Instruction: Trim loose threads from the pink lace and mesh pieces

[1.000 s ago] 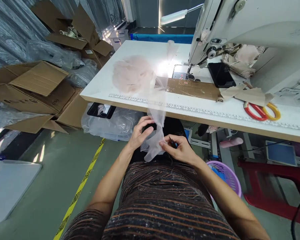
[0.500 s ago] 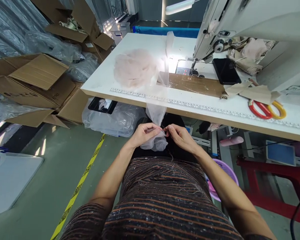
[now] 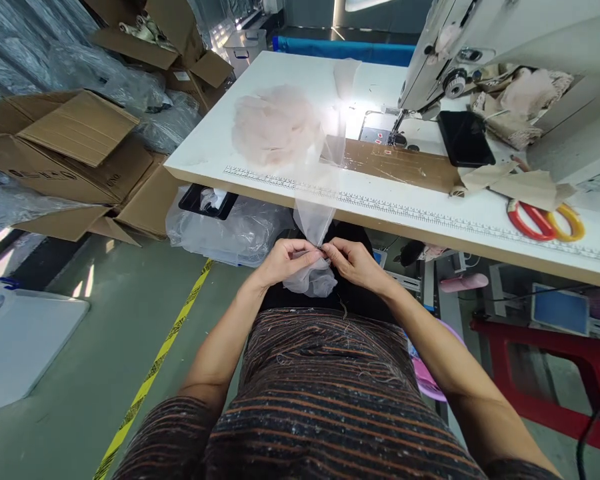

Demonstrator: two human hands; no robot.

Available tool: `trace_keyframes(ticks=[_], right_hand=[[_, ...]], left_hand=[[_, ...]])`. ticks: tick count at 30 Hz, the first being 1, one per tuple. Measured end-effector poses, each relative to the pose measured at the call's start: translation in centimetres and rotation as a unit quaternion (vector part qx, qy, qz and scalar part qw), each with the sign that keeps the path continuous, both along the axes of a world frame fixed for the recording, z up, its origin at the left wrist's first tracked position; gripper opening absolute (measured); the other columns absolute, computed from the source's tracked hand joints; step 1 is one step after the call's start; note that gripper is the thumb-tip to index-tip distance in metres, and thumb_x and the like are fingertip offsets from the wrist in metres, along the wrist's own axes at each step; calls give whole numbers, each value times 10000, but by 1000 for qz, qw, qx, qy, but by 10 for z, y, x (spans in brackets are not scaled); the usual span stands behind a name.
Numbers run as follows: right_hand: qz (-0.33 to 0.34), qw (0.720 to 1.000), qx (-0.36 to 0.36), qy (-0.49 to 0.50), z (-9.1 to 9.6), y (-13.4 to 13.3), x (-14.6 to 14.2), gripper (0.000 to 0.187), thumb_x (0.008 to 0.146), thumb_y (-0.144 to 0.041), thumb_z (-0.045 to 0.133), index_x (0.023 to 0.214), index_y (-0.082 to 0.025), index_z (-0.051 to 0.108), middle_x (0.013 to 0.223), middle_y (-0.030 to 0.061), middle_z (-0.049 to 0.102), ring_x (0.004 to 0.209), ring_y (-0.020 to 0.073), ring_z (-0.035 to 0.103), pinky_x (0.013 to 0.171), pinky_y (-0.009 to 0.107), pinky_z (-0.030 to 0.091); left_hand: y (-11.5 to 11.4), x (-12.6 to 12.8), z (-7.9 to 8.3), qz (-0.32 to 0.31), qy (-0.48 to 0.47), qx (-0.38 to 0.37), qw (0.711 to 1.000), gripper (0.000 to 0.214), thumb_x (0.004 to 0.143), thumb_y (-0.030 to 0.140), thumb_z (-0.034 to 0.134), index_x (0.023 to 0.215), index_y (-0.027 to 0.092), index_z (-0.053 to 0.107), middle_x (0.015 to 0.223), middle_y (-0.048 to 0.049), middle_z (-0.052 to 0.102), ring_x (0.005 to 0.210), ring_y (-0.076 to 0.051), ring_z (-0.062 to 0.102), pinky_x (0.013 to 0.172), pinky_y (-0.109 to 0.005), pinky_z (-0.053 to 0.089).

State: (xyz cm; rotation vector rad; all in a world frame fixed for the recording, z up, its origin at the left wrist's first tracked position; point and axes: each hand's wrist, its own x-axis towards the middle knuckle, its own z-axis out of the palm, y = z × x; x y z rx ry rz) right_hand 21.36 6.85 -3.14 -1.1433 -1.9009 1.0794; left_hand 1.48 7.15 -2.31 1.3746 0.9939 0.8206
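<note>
step: seemingly gathering; | left hand (image 3: 283, 262), right hand (image 3: 355, 262): fingertips closed, both pinching sheer strip (image 3: 314, 217); | strip: over table (image 3: 205, 143) edge, bunched beneath fingers; | next: probably needs 2 steady pinches

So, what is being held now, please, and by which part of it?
The left hand and right hand pinch a sheer fabric strip at its gathered section, between the bunched part and the length hanging from the sewing table.
</note>
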Motion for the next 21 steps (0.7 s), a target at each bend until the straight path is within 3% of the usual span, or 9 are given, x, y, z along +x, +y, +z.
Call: trace_keyframes(ticks=[12, 17, 21], right_hand=[[-37, 999, 9, -21, -2, -4, -1, 506, 968, -645, 436, 711, -215, 508, 597, -34, 456, 568, 118, 368, 567, 276, 286], [5, 989, -86, 116, -13, -15, -4, 490, 847, -695, 609, 822, -224, 476, 715, -34, 513, 592, 104, 412, 553, 248, 357], [13, 988, -138, 71, -31, -24, 2, 541, 740, -658, 738, 711, -232, 405, 629, -69, 436, 553, 90, 391, 510, 233, 318]], left_hand=[[0, 1, 0, -17, 4, -7, 1000, 359, 766, 490, 775, 718, 137, 726, 637, 2, 614, 558, -85, 470, 513, -197, 361], [0, 1, -7, -18, 12, 3, 1000, 375, 793, 509, 750, 828, 135, 752, 711, -25, 678, 611, -116, 551, 557, -212, 413], [9, 2, -28, 17, 84, 96, 992, 352, 889, 491, 655, 968, 168, 770, 893, -68, 737, 808, -192, 660, 757, -292, 507]])
